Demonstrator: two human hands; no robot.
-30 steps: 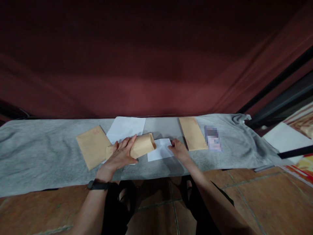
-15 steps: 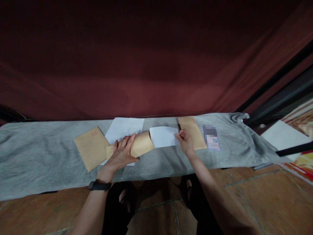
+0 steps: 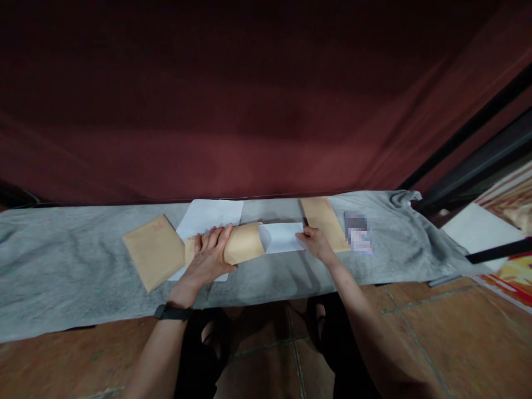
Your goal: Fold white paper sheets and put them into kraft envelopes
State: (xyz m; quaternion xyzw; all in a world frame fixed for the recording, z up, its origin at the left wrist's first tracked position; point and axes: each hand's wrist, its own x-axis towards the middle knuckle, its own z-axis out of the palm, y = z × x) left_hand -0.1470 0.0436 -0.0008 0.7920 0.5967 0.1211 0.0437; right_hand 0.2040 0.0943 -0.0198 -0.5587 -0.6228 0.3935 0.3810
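My left hand (image 3: 208, 256) spans a brown paper envelope (image 3: 245, 242), fingers along its far edge and thumb along the near one, so the envelope bows and its mouth gapes to the right. A folded sheet of white paper (image 3: 286, 237) lies partly in that mouth. Its outer right end is pinched between the thumb and fingers of my right hand (image 3: 316, 242). How deep the sheet reaches into the envelope is hidden. Under the left hand and envelope lies a larger white sheet (image 3: 208, 216).
A second brown envelope (image 3: 153, 252) lies at the left. Another envelope (image 3: 326, 221) rests beyond my right hand, beside a blurred picture card (image 3: 359, 233). All are on a grey cloth (image 3: 83, 266) over a narrow bench. A dark red curtain (image 3: 249, 138) hangs behind it.
The white paper's inner end now sits in the envelope's mouth, where it stood at the opening's edge. The mouth bulges wider. My right hand has moved slightly nearer to me.
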